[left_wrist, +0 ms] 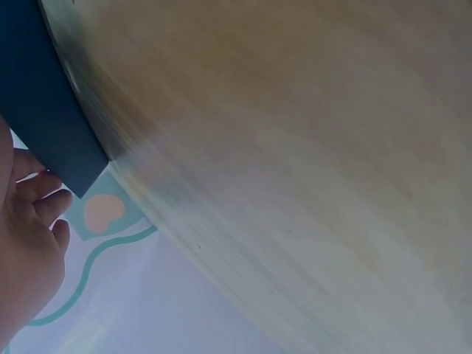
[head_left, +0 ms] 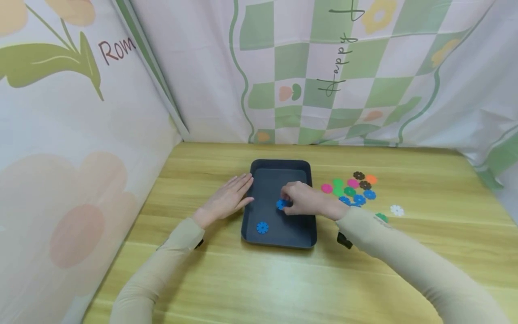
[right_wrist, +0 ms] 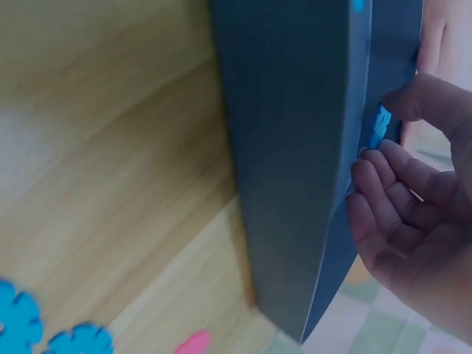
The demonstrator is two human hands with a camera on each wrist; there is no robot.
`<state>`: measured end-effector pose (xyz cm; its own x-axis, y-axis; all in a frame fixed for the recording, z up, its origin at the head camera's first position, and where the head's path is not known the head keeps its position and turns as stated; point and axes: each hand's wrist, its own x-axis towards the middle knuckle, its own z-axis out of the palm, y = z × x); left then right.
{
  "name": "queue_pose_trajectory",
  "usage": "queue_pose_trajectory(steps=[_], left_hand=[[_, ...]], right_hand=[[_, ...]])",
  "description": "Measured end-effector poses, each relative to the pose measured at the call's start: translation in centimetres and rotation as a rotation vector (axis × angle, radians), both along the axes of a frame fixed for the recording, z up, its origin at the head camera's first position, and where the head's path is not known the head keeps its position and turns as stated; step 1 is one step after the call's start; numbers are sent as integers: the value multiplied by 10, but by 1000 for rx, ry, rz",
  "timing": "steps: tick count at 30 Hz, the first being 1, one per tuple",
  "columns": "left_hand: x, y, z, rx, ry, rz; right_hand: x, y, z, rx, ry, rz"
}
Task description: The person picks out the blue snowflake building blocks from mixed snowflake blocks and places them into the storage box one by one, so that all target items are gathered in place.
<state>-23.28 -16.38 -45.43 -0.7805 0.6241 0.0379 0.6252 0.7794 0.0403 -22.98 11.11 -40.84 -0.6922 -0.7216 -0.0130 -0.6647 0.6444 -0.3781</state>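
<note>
A dark grey rectangular tray point(head_left: 279, 236) lies on the wooden table. Inside it, near the front left corner, is a blue snowflake-shaped disc point(head_left: 262, 227). My right hand point(head_left: 301, 198) is over the middle of the tray and pinches a second blue snowflake disc point(head_left: 281, 204) between thumb and fingers. The right wrist view shows that blue disc point(right_wrist: 380, 126) edge-on between the fingertips. My left hand point(head_left: 226, 198) rests against the tray's left rim with its fingers extended. In the left wrist view, only part of the left hand point(left_wrist: 33, 221) shows, beside the tray wall point(left_wrist: 51, 96).
Right of the tray, several snowflake discs lie scattered: blue point(head_left: 370, 194), pink point(head_left: 327, 188), green point(head_left: 350, 191), brown point(head_left: 358, 175), orange point(head_left: 371, 179) and a white one point(head_left: 397, 210) farther right. A printed curtain point(head_left: 323, 90) hangs behind the table; another stands at left.
</note>
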Motion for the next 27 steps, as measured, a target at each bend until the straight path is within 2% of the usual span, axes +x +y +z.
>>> queue_pose_trajectory(steps=[10, 18, 27], left_hand=[[0, 0, -2, -3, 34, 9], [2, 0, -1, 7, 19, 18], [2, 0, -2, 24, 43, 6]], right_hand=[[4, -34, -1, 106, -26, 40], [4, -46, -7, 134, -61, 54], [9, -55, -11, 147, -43, 47]])
